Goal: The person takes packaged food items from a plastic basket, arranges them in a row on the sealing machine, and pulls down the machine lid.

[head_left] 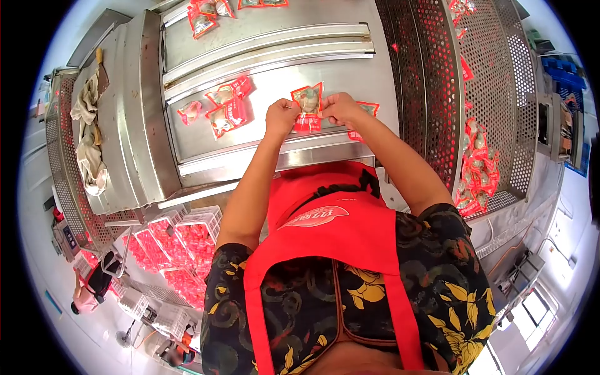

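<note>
A red and clear plastic packet (307,107) with greenish-brown contents lies on the metal work surface in front of me. My left hand (283,117) pinches its left edge, and my right hand (339,109) pinches its right edge, fingers closed. Partly behind my right hand and wrist is another red packet (369,109). Several similar packets (228,112) lie in a loose group left of my left hand, with a small one (189,112) at the group's left end.
Metal rails (269,56) cross the surface beyond my hands. A perforated metal tray (500,112) with red packets stands at the right. Cloths (91,156) hang at the left. White crates (209,219) of red packets stand lower left, with a person (94,284) beyond.
</note>
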### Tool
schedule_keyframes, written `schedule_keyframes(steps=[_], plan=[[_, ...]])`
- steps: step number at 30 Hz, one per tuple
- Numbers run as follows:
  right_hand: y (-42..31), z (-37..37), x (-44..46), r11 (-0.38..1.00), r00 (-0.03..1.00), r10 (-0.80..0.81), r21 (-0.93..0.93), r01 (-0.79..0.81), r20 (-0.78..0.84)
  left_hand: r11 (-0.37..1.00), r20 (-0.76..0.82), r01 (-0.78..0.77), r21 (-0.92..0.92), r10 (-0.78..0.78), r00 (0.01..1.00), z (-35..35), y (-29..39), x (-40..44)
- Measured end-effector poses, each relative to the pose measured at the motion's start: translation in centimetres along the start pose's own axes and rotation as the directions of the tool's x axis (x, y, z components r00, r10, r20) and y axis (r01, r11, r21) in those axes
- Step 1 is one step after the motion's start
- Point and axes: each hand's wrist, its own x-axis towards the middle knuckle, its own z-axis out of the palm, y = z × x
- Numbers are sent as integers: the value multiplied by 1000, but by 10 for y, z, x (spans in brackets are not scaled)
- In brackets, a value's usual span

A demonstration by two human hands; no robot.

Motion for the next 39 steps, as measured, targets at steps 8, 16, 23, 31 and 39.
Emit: schedule_keyframes(steps=[8, 16, 23, 31, 39], plan=[[17, 4, 14, 767, 879, -441, -584, 264, -182, 835, -112, -289, 468, 380, 918, -2, 12, -8], [12, 1, 7, 911, 970, -200, -391, 132, -139, 993, 99, -115, 15, 113, 989, -21, 9, -7], [2, 4, -10, 903, 970, -197, -412, 122, -145, 977, 19, -208, -44, 209, 978, -26, -14, 3], [27, 11, -5, 772, 884, -402, -607, 188, -238, 977, 179, -185, 110, 164, 970, -24, -2, -7], [18, 3, -64, 566, 796, -587, -777, 276, -144, 995, 371, -74, 72, 42, 928, -9, 7, -20]])
